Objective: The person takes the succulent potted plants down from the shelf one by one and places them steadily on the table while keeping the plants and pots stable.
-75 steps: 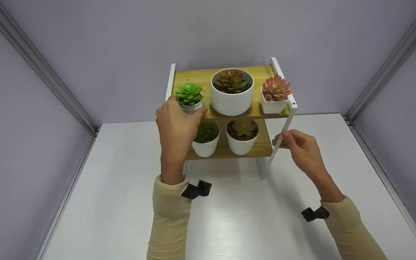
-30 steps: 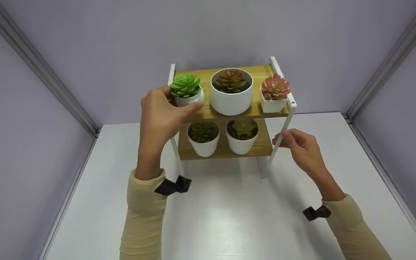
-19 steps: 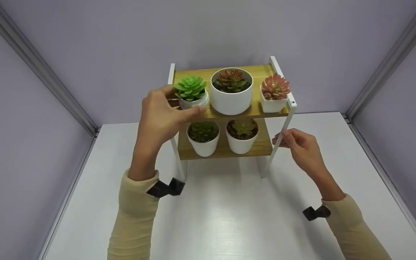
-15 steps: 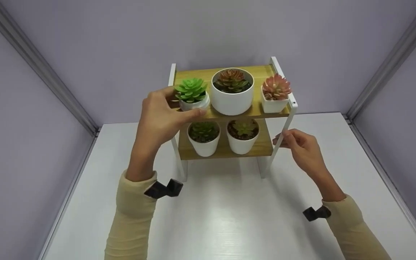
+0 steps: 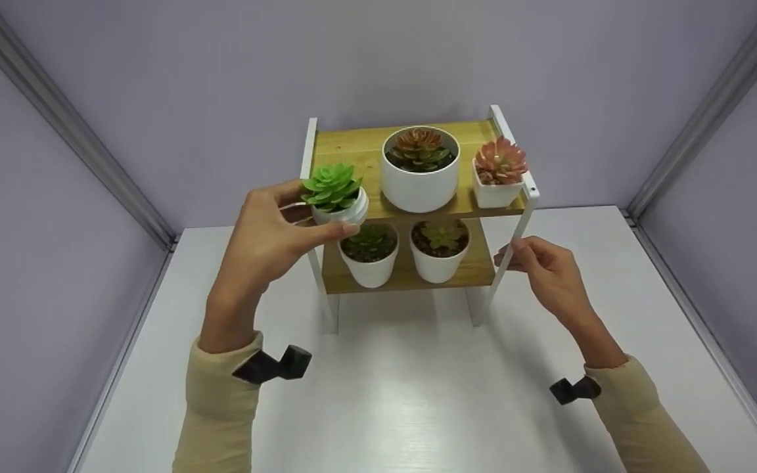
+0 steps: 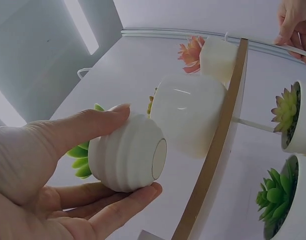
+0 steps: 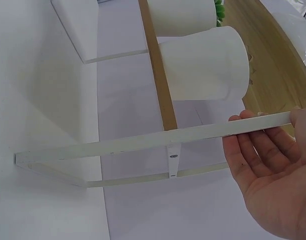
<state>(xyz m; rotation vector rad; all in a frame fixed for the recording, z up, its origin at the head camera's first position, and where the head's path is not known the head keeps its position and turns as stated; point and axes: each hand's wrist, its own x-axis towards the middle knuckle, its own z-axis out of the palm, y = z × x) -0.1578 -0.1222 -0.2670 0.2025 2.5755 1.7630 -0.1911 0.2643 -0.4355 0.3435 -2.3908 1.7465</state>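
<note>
My left hand (image 5: 267, 236) holds a small potted green succulent (image 5: 336, 194) between thumb and fingers, just off the front left of the upper shelf. In the left wrist view its ribbed white pot (image 6: 125, 152) is tilted, and its base shows, apart from the board. With thumb and fingers, my right hand (image 5: 549, 269) grips the front right leg of a two-tier plant stand (image 5: 345, 141), which has wooden boards and a white frame. The right wrist view shows the fingers behind that white leg (image 7: 202, 131).
On the upper board stand a round white pot (image 5: 420, 187) with a reddish succulent and a square pot (image 5: 498, 194) with a pink one. Two white pots, one left (image 5: 370, 270) and one right (image 5: 439, 266), stand on the lower board. Pale walls surround the white table (image 5: 405, 394).
My left hand has carried the green succulent from the upper board's left side forward and down, past the front edge. The right hand keeps its grip on the leg.
</note>
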